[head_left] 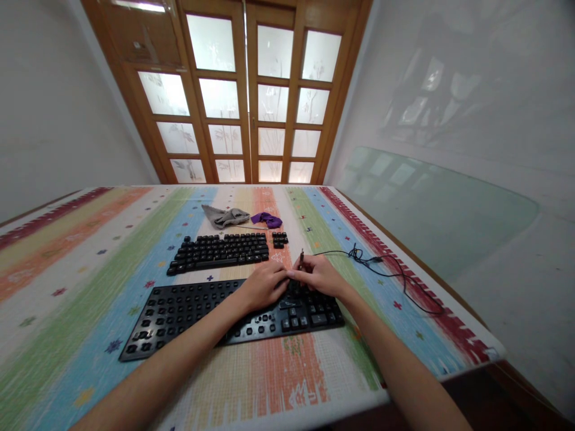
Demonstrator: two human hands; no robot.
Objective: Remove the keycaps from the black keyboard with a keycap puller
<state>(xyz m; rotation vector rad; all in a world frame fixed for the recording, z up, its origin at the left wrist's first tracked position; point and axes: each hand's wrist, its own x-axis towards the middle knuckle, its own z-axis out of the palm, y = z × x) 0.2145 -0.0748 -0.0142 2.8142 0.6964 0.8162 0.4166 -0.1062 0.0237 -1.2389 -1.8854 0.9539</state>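
A black keyboard (188,311) lies at a slant in front of me. Its left and middle part is stripped of keycaps, while caps still sit on its right end. Over its upper right area, my right hand (320,274) is closed around a small, thin dark tool (301,258) that points up; its kind is too small to tell. My left hand (266,282) rests on the keyboard with curled fingers touching the right hand's fingertips. Whatever those fingers pinch is hidden. Behind the keyboard, loose black keycaps (220,250) stand in rows, with a small separate group of keycaps (279,239) to their right.
A grey cloth (227,216) and a purple cloth (266,219) lie beyond the keycaps, a thin rod (251,227) beside them. To the right a black cable (395,272) trails in loops over the striped tablecloth (81,311). The table's right edge borders a wall.
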